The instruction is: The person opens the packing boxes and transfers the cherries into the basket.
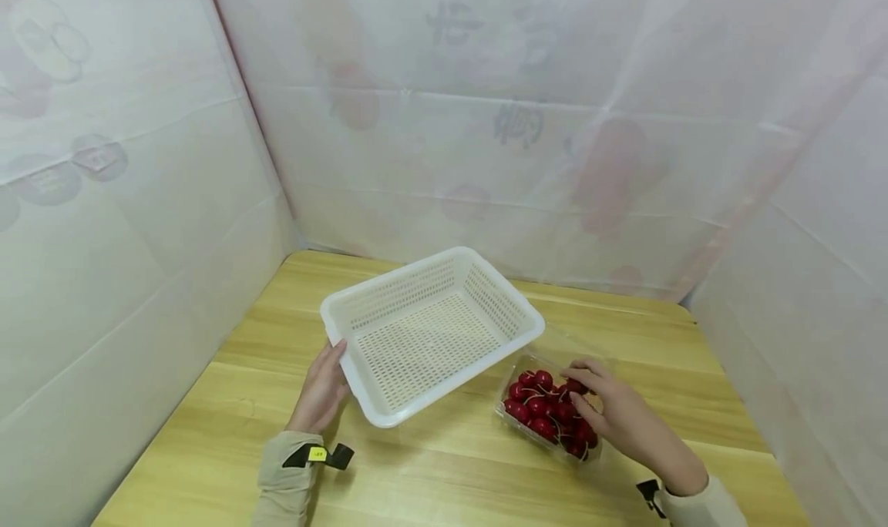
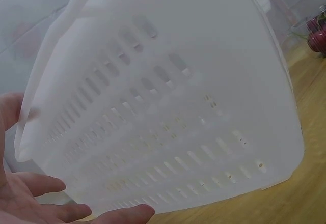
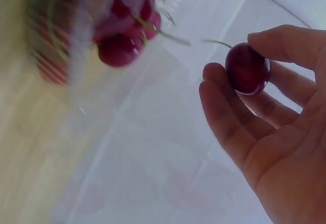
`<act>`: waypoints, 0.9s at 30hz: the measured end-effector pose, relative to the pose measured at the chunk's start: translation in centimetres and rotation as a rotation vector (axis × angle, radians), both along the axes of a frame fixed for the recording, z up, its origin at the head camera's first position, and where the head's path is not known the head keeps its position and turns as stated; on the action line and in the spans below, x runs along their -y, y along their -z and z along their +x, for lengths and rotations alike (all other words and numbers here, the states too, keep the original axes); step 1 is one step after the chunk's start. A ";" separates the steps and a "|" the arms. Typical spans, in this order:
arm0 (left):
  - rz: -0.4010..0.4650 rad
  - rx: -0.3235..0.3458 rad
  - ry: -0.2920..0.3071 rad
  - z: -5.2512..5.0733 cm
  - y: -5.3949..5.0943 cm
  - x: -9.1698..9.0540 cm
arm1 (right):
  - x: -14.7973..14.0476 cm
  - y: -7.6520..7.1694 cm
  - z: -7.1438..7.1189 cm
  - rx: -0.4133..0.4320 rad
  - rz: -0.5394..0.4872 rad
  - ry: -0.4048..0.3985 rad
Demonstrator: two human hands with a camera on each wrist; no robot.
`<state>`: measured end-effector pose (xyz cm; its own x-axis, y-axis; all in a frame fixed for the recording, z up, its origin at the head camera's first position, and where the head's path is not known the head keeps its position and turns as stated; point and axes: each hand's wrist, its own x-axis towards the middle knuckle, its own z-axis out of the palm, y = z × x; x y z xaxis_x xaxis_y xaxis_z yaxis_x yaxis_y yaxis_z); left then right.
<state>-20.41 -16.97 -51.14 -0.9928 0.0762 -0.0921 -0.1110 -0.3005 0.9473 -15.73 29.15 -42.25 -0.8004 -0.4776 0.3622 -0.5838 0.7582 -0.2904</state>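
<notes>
A white perforated basket [image 1: 430, 342] is tilted at the middle of the table, with nothing inside. My left hand [image 1: 324, 384] grips its left rim, thumb over the edge; in the left wrist view the fingers of my left hand [image 2: 61, 198] spread under the basket wall [image 2: 168, 107]. My right hand [image 1: 617, 415] is over the right side of a clear plastic box [image 1: 513, 419] full of dark red cherries [image 1: 537, 407]. In the right wrist view my right hand [image 3: 285, 112] pinches one cherry [image 3: 247, 68] with a green stem, apart from the cherries [image 3: 119, 48] in the box.
The wooden table [image 1: 458, 465] has a back edge against a pale printed sheet [image 1: 444, 165]. More sheeting [image 1: 125, 226] hangs on the left and right. A clear plastic lid or flap seems to lie behind the box.
</notes>
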 end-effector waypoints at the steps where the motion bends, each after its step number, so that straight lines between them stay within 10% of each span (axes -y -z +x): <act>1: -0.002 -0.007 -0.003 0.0 0.0 0.0 | -0.1 -0.4 -0.1 -0.016 0.012 0.002; 8: -0.003 0.000 -0.015 0.0 0.1 0.0 | 0.1 -4.0 -2.2 -0.098 0.051 -0.037; 16: -0.009 0.011 -0.013 -0.3 -0.1 -0.2 | 2.5 -8.0 -6.5 0.022 0.090 -0.096; 27: -0.022 0.011 -0.036 -0.6 0.1 -0.4 | 10.5 -9.5 -12.9 0.095 0.261 -0.252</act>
<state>-20.97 -16.52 -51.23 -0.9938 0.0385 -0.1039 -0.1105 -0.2837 0.9525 -28.68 18.65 -32.77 -0.6698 -0.7307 0.1321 -0.7416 0.6495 -0.1678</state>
